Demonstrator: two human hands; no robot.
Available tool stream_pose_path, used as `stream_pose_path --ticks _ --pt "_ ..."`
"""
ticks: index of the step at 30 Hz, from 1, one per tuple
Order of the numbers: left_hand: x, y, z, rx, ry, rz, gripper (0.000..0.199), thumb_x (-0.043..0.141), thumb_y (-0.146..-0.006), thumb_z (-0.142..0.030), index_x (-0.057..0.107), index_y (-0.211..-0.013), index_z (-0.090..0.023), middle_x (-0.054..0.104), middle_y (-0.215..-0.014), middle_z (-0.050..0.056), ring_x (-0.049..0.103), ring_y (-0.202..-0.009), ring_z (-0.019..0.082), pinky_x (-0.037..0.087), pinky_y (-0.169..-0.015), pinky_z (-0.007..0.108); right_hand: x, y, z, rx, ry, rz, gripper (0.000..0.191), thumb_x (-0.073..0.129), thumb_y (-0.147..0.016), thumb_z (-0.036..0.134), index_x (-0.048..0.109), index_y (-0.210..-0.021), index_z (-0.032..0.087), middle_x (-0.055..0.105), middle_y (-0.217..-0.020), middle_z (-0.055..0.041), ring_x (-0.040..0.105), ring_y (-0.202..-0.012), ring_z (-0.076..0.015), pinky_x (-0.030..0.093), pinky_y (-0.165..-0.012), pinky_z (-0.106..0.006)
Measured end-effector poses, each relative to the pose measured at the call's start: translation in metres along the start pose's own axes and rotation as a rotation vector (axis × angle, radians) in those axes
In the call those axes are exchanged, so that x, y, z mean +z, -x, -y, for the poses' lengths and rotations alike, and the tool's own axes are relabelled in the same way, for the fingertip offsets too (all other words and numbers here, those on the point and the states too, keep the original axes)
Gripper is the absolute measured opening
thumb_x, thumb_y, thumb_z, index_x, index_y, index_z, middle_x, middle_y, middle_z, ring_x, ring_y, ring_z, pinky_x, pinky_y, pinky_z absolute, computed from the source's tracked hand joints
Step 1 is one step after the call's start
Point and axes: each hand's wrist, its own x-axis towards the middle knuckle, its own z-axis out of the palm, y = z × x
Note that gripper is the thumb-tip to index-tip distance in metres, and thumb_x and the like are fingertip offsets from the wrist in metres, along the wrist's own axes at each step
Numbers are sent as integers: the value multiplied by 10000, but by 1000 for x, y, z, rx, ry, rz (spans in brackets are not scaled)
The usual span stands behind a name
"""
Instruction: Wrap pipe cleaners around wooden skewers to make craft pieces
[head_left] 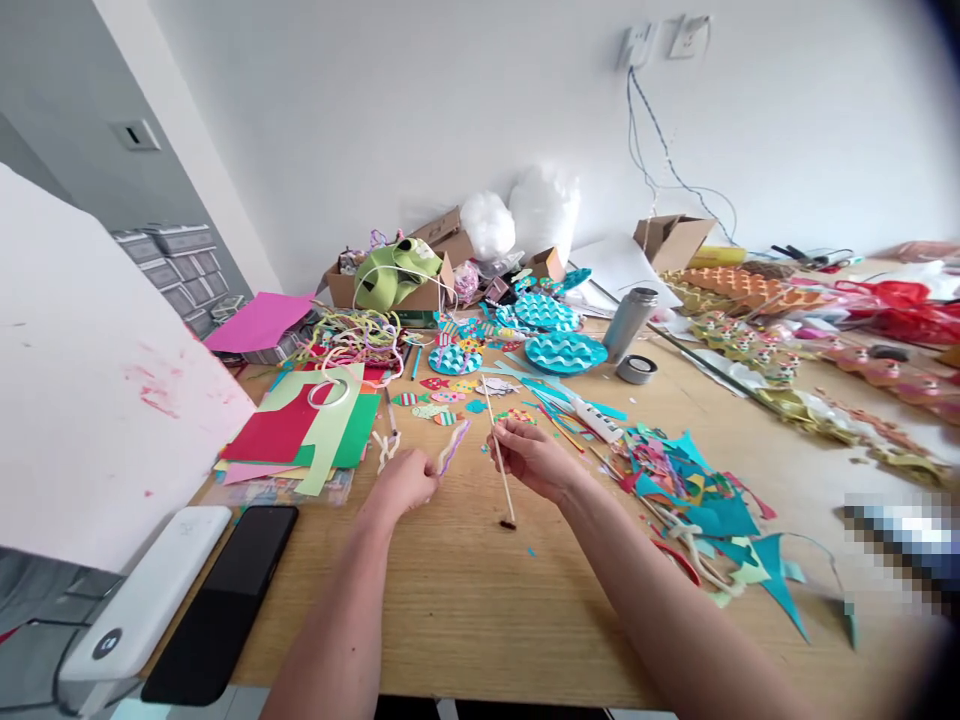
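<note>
My left hand (411,482) is closed in a pinch over the table, and a short purple-and-cream length of yarn (453,448) sticks out from its fingertips. Cream strands (387,450) show just behind that hand; whether it also holds them I cannot tell. In my right hand (529,455) a thin pale wooden stick (504,475) is pinched between thumb and fingers, tilted, with a dark tip at its lower end. Beyond both hands lie small paper fish (446,396) in several colours. A white glue bottle (598,420) rests to the right of them.
Coloured paper sheets (277,425) and a phone (221,605) lie left, beside a white power bank (146,590). Blue paper scraps (720,515) and scissors (679,562) are at right. Further back stand a steel flask (630,325), blue wavy discs (564,354) and tangled yarn (349,340).
</note>
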Motion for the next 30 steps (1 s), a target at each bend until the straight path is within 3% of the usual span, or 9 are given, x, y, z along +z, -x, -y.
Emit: stream_pose_path --ticks 7,14,17,21,26,30 --pt "-2 0 2 16 -191 96 199 684 -643 -274 611 -479 -187 585 -496 3 489 -528 141 248 -537 259 -6 -1 -18 7 -367 -27 334 755 -664 427 526 -700 186 552 -647 31 457 -531 -69 341 -487 -196" --pt "-12 2 3 11 -143 61 223 705 -625 -288 616 -458 -169 522 -421 -14 469 -516 138 248 -546 256 -7 0 -20 1 -514 -70 300 789 -643 346 552 -713 177 577 -660 31 473 -535 -69 336 -478 -195" --pt "-14 -1 6 2 -20 -8 115 703 -620 -272 683 -593 -162 619 -536 17 532 -581 165 298 -569 255 -6 0 -19 -5 -541 -90 304 794 -634 340 551 -719 178 587 -663 29 489 -549 -76 346 -488 -197" --pt "-14 0 5 13 226 -70 222 615 -717 -343 707 -768 -148 646 -614 39 549 -579 163 352 -563 252 -2 2 -16 -28 -554 -112 303 789 -637 345 545 -715 181 597 -653 28 462 -517 -70 327 -466 -194" --pt "-11 6 -9 61 552 9 275 663 -677 -405 703 -729 -138 604 -584 19 522 -549 127 367 -506 218 6 6 -13 -83 -546 -128 299 773 -657 371 553 -730 182 605 -642 26 394 -444 -55 249 -401 -191" --pt "-9 9 -16 65 794 75 276 714 -651 -398 695 -690 -125 605 -601 20 509 -545 92 372 -503 190 9 6 -15 -130 -548 -147 305 785 -652 346 610 -834 175 611 -643 23 429 -442 -57 309 -398 -187"
